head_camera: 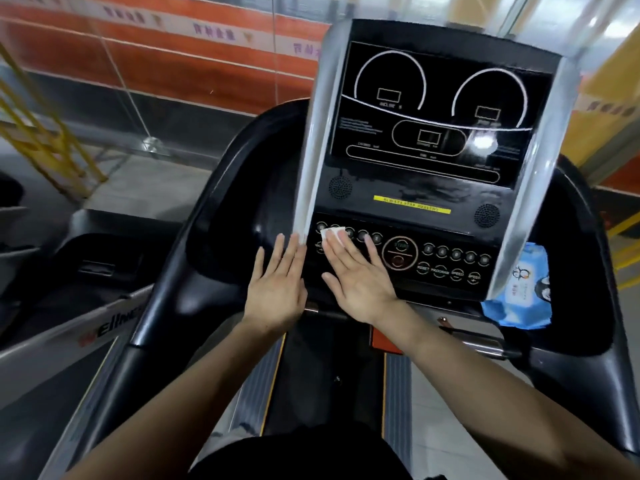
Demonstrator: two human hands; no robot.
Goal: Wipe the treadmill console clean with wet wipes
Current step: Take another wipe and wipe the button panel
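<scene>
Behind glass, an orange wall point(173, 64) with a white lettered band backs the treadmill console point(415, 188), whose dark display sits between silver side rails. On its lower button panel point(450, 265) the right hand point(360, 282) lies flat, fingers spread, pressing a white wet wipe point(333, 234) over the left row of round buttons. Just beside it, the left hand point(277, 289) rests open and empty, fingers straight, at the panel's left edge. A blue pack of wipes point(519, 296) sits at the console's right.

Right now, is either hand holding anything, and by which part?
The right hand presses a white wet wipe flat under its fingertips onto the button panel, no pinch grip. The left hand holds nothing.
</scene>
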